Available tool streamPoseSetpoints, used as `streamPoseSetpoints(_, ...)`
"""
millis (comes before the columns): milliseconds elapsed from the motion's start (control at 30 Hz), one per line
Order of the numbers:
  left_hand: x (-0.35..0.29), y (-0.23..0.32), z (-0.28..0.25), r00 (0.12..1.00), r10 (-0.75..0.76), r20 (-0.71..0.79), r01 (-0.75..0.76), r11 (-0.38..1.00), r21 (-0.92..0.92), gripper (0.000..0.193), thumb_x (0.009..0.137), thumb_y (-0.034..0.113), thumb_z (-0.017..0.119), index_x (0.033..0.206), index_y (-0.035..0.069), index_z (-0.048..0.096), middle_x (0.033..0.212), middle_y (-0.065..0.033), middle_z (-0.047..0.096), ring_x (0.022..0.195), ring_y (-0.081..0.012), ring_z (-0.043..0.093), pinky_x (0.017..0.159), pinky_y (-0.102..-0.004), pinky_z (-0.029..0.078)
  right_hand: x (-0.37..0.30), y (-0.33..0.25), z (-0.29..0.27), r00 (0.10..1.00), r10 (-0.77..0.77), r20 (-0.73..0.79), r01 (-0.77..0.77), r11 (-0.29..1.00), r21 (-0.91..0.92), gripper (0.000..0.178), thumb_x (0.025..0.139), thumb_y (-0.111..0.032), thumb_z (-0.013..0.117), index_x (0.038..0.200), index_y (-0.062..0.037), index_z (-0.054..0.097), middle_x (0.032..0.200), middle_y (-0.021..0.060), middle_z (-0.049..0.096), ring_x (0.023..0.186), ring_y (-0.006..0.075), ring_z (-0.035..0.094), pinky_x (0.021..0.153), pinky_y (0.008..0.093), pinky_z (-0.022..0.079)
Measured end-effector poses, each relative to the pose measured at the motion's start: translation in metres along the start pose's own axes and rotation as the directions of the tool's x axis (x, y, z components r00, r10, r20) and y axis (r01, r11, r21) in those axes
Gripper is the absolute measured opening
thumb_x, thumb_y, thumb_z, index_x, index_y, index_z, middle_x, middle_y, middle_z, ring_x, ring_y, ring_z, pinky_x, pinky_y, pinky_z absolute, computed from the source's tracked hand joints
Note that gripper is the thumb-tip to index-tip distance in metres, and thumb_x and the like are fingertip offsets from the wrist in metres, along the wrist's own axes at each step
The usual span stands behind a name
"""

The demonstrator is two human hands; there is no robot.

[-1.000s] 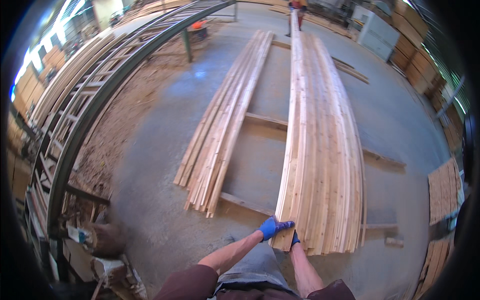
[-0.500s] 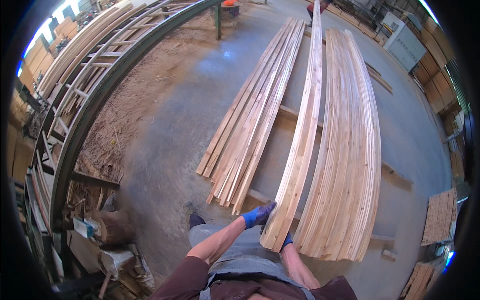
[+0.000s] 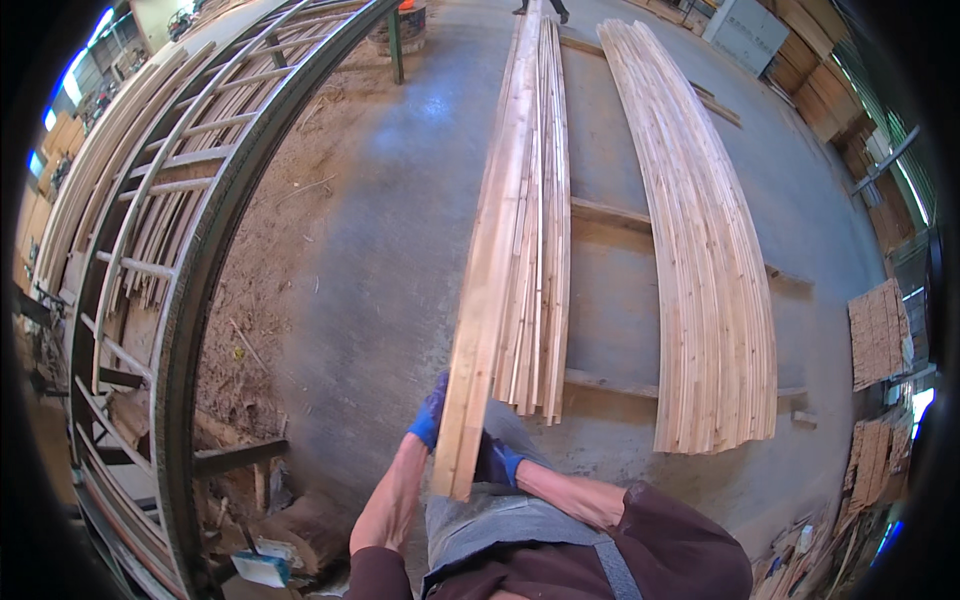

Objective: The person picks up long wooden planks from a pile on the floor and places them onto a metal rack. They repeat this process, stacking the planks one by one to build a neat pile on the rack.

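Smooth grey concrete lay under wooden crosspieces and a right stack of slim, knotty strips. The long boards, pale, flat, seamed lengthwise, ran near to far alongside the left stack, gripped at the near end by gloved left hand and right hand.

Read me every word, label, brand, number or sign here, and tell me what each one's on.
No text can be read.
Pale cabinet at upper right: faint marks on its front, too small and blurred to read.
Held boards: no lettering visible.
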State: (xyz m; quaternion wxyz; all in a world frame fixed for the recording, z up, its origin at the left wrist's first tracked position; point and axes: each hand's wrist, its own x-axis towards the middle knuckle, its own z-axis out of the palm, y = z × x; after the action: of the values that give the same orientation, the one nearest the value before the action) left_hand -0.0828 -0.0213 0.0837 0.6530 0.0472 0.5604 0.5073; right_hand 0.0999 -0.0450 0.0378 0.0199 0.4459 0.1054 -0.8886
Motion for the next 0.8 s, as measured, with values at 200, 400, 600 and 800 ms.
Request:
streamPoseSetpoints(200, -0.05, 0.056, -0.176, 0.992, -0.124, -0.021, 0.12, 0.985, -0.127, 0.067, 0.104, 0.063, 0.041, 0.125, 0.006, 0.07, 0.105, -0.0098, 0.075, 0.087, -0.0179, 0.072, 0.079, -0.0354, 0.059, 0.034, -0.108, 0.134, 0.998, -0.012, 0.062, 0.026, 0.973, -0.227, 0.054, 0.104, -0.056, 0.044, 0.138, -0.0175, 0.059, 0.124, 0.0055, 0.069, 0.109, 0.022, 0.066, 0.09, 0.0409, 0.052)
streamPoseSetpoints(400, -0.109, 0.041, -0.311, 0.941, -0.027, -0.337, 0.13, 0.949, 0.288, 0.065, 0.105, 0.059, 0.044, 0.115, 0.003, 0.075, 0.098, -0.0088, 0.076, 0.09, -0.0118, 0.067, 0.082, -0.0344, 0.055, 0.129, -0.246, 0.213, 0.875, -0.345, 0.34, 0.418, 0.893, -0.169, 0.082, 0.092, -0.068, 0.059, 0.153, -0.0168, 0.039, 0.136, 0.0116, 0.059, 0.12, 0.0287, 0.059, 0.1, 0.0517, 0.05)
streamPoseSetpoints(600, -0.202, 0.078, -0.337, 0.889, -0.212, -0.406, 0.238, 0.971, 0.015, 0.048, 0.106, 0.045, 0.053, 0.119, 0.004, 0.074, 0.108, -0.0064, 0.074, 0.099, -0.0104, 0.064, 0.088, -0.0328, 0.053, 0.157, -0.248, 0.32, 0.897, -0.198, 0.395, 0.261, 0.959, -0.112, 0.084, 0.089, -0.067, 0.064, 0.147, -0.0088, 0.047, 0.136, 0.0123, 0.06, 0.127, 0.0326, 0.058, 0.106, 0.0528, 0.048)
streamPoseSetpoints(800, -0.243, 0.172, -0.406, 0.891, -0.175, -0.419, 0.262, 0.952, 0.161, 0.049, 0.107, 0.044, 0.05, 0.123, 0.003, 0.071, 0.115, -0.0043, 0.072, 0.103, -0.0112, 0.061, 0.095, -0.0323, 0.051, 0.168, -0.261, 0.432, 0.913, -0.229, 0.338, 0.341, 0.883, -0.323, 0.086, 0.09, -0.062, 0.067, 0.149, -0.0056, 0.041, 0.137, 0.0146, 0.058, 0.125, 0.0331, 0.059, 0.104, 0.0524, 0.051)
